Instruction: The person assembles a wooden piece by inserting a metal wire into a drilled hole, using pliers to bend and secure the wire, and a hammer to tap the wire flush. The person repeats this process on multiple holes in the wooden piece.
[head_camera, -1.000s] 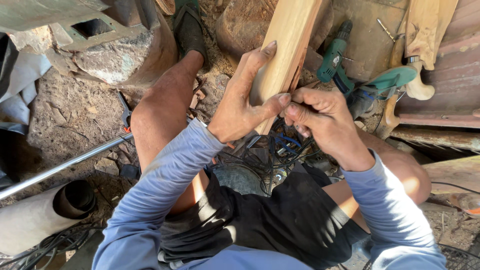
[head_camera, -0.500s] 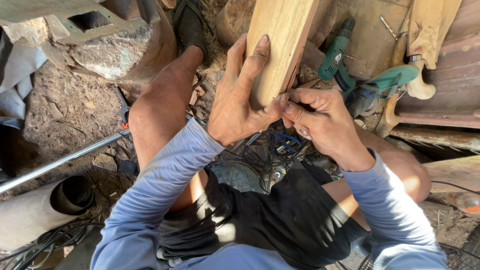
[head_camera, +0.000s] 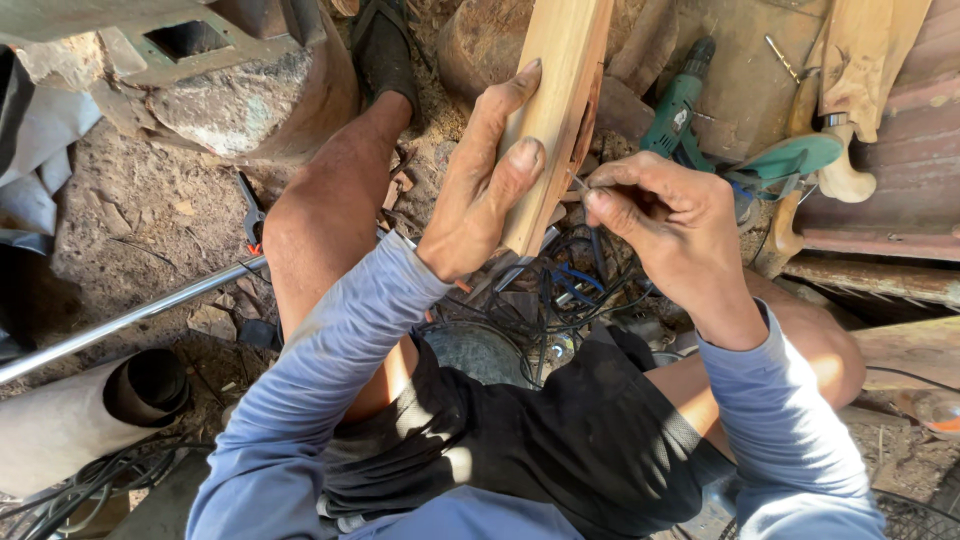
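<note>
Left hand (head_camera: 480, 190) wrapped around a pale wooden plank (head_camera: 555, 110), fingers laid along its smooth flat face, thumb pressed near the lower end. Plank long, straight-grained, standing almost upright and leaning a little to the right, lower end down among the tangle below both hands. Right hand (head_camera: 665, 215) clenched just beside the plank's right edge, fingertips pinched on something thin and small; too little of it visible to tell what. A rough, darker notch in the wood right where the pinched fingertips meet it.

Below the hands, a knot of dark and blue wires (head_camera: 560, 290) and a round grey metal lid (head_camera: 480, 350), dull and dusty. Beyond the right hand, a green power drill (head_camera: 680, 105) with a hard plastic body, lying on brown ground. Further right of that hand, a curved wooden handle (head_camera: 840, 170), pale and rounded at its tip, beside rusty corrugated metal sheet (head_camera: 900, 150). Left of the left hand, well apart, a straight shiny steel rod (head_camera: 130, 320) running slantwise over packed dirt, and nearer the lower edge a cardboard tube (head_camera: 90, 420) with a dark open mouth. Above that, a rough grey stone block (head_camera: 220, 100). Blue long sleeves, black shorts, bare knees spread either side of the work.
</note>
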